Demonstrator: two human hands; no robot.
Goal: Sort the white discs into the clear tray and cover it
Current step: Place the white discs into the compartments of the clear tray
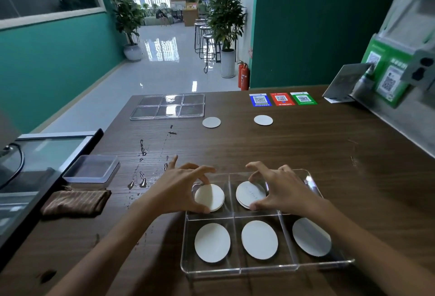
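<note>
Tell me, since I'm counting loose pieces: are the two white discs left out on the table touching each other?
Apart. The head view shows the left disc and the right disc lying separately, with bare brown table between them.

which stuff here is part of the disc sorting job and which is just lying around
Job: clear tray; discs in it; two loose discs; clear lid; left hand; right hand.
Lying about: brown cloth; small plastic box; QR cards; spilled water.

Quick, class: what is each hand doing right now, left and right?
Left hand: fingers pinch a white disc over the clear tray.
Right hand: fingers pinch a small disc stack.
</note>
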